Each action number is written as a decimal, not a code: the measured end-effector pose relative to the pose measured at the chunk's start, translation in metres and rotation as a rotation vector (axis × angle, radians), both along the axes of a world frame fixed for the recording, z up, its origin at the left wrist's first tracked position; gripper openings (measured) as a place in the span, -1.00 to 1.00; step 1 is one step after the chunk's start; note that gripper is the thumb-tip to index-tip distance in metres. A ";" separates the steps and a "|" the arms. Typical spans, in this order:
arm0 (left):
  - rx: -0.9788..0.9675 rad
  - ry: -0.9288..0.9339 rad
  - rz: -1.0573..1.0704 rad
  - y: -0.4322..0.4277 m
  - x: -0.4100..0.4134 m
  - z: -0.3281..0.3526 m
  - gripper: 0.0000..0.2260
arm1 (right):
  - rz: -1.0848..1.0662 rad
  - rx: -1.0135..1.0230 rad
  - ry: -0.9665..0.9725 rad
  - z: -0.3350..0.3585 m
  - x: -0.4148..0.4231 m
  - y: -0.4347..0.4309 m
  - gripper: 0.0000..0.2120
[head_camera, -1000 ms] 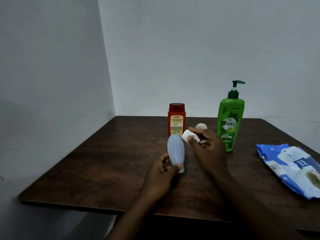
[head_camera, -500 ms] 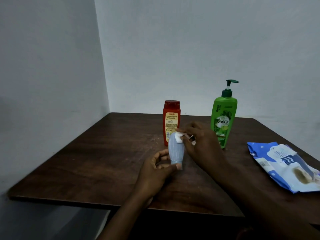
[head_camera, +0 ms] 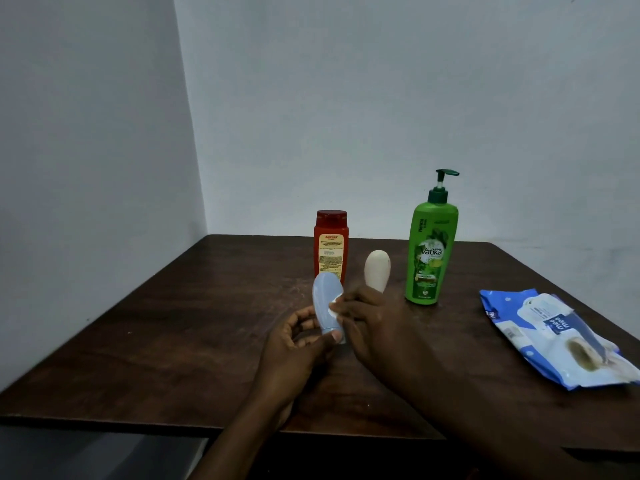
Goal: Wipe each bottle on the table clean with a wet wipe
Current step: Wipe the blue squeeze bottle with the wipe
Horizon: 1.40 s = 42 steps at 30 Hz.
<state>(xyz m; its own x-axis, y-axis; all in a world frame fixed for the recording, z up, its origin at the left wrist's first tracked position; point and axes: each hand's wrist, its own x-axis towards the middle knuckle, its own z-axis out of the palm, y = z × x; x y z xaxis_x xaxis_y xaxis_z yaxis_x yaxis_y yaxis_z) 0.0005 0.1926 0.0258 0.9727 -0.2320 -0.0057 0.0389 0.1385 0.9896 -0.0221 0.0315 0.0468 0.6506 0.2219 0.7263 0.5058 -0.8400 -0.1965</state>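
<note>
My left hand (head_camera: 298,344) grips the lower end of a small pale blue bottle (head_camera: 325,303), held upright above the dark wooden table (head_camera: 180,341). My right hand (head_camera: 374,327) pinches a folded white wet wipe (head_camera: 333,307) against the bottle's right side; most of the wipe is hidden by the fingers. Behind the hands stand a red bottle (head_camera: 330,247), a small cream bottle (head_camera: 377,270) and a tall green pump bottle (head_camera: 431,251).
A blue and white wet wipe pack (head_camera: 557,336) lies flat near the table's right edge. Grey walls meet in a corner behind the table's far left. The table's front edge runs just below my forearms.
My right hand has slid the wipe from the bottle's top down to its middle. The cream bottle behind, hidden half a second ago, shows again.
</note>
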 end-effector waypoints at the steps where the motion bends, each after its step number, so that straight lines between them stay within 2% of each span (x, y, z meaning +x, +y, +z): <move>1: 0.002 -0.008 0.006 0.000 0.000 0.000 -0.56 | 0.009 0.013 0.015 -0.004 -0.004 -0.001 -0.78; 5: 0.047 -0.040 0.011 -0.003 -0.001 0.001 -0.50 | 0.045 0.061 0.045 -0.012 -0.012 -0.008 -0.76; 8: 0.029 -0.047 -0.001 -0.002 -0.001 0.001 -0.54 | 0.043 0.085 0.045 -0.008 -0.009 -0.008 -0.78; 13: 0.016 -0.060 -0.028 0.001 -0.002 0.000 -0.59 | -0.025 0.111 -0.011 0.003 0.009 -0.001 -0.81; 19: 0.018 -0.078 -0.009 0.002 -0.001 -0.001 -0.54 | -0.077 0.168 -0.040 0.030 0.032 0.004 -0.86; 27: 0.005 -0.081 0.022 0.005 -0.001 -0.004 -0.54 | -0.044 0.114 -0.023 0.030 0.032 0.012 -0.83; 35: -0.026 -0.067 0.027 0.005 -0.003 0.000 -0.62 | 0.034 -0.092 -0.009 -0.005 0.003 0.008 -0.78; 39: 0.022 -0.096 0.033 0.003 -0.005 0.000 -0.55 | 0.045 -0.127 0.043 -0.011 -0.013 0.005 -0.66; 42: 0.028 -0.085 0.026 0.002 -0.005 0.000 -0.49 | 0.069 -0.105 0.054 -0.007 -0.012 0.002 -0.68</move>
